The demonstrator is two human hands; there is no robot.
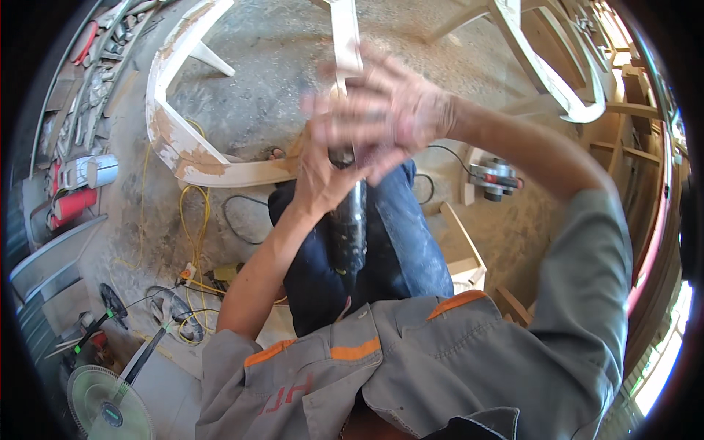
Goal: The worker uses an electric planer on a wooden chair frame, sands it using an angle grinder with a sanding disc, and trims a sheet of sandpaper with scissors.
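A black cylindrical power tool (348,227) with a cord at its near end lies between my thighs, pointing away from me. My left hand (320,180) is closed round its front part, with the thumb across the top. Above it, my right hand (396,106) is smeared by motion, fingers spread and nothing visible in them. It overlaps the left fingers and hides the tool's head. Just beyond the hands stands a white wooden piece (345,29). A curved white wooden frame (158,95) with brown patches reaches round from the left to my knees.
Another white frame (513,44) stands at the far right. A silver and black power tool (495,180) lies right of my knees. Yellow cords (192,227) run over the dusty floor (271,51) at left. A fan (110,411) stands lower left, near red containers (73,205).
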